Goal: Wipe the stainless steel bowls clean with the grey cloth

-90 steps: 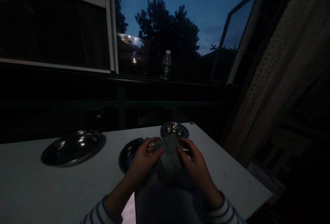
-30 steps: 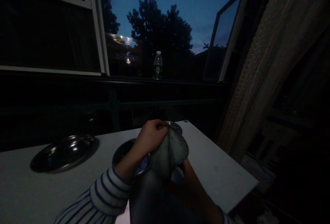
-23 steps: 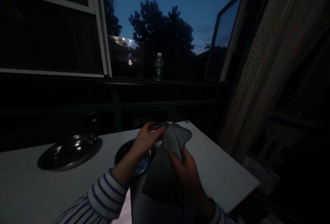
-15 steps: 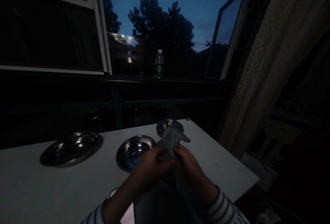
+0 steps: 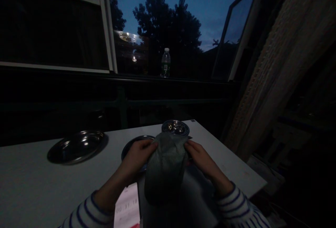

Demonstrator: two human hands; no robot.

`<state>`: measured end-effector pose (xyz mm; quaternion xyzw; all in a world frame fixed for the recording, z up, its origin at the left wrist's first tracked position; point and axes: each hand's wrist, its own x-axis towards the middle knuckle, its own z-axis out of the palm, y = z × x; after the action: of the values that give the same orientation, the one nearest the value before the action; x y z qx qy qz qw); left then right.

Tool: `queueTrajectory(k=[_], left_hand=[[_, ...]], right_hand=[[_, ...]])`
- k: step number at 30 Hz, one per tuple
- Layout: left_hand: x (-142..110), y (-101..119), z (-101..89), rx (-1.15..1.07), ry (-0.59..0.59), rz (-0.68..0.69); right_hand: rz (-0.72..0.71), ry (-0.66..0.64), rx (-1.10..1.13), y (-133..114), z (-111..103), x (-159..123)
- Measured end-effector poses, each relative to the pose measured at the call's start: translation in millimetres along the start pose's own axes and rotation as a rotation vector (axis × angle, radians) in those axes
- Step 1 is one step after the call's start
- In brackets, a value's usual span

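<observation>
A grey-green cloth (image 5: 166, 165) hangs spread between my two hands. My left hand (image 5: 138, 154) pinches its upper left corner, and my right hand (image 5: 198, 155) has the upper right edge between thumb and fingers. Behind the cloth and my left hand, a shiny metal bowl (image 5: 128, 147) is partly covered. Just beyond the cloth's top edge stands a smaller metal bowl (image 5: 175, 126). Under my left forearm lies a lit phone (image 5: 127, 205) showing running timer digits.
A wide metal bowl (image 5: 76, 147) sits on the left of the white table (image 5: 23, 179). Behind the table, a plastic bottle (image 5: 165, 63) with a green label stands on the windowsill. A curtain (image 5: 265, 70) hangs at the right. The room is dim.
The bunched cloth has been opened out and now hangs down flat. My hands have moved apart, the left one leftward. More of the phone shows.
</observation>
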<state>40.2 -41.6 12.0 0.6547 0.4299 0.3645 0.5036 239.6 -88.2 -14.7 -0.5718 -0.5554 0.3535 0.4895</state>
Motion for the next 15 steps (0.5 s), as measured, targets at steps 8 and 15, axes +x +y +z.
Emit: queueTrajectory(k=[8,15], left_hand=[[6.6,8.8,-30.6,-0.095,0.217,-0.094],[7.8,7.8,-36.8,0.026,0.177,-0.035]], right_hand=[[0.147,0.127,-0.006,2.2,-42.4,1.0],[0.173,0.245,0.085,8.5,-47.9,2.3]])
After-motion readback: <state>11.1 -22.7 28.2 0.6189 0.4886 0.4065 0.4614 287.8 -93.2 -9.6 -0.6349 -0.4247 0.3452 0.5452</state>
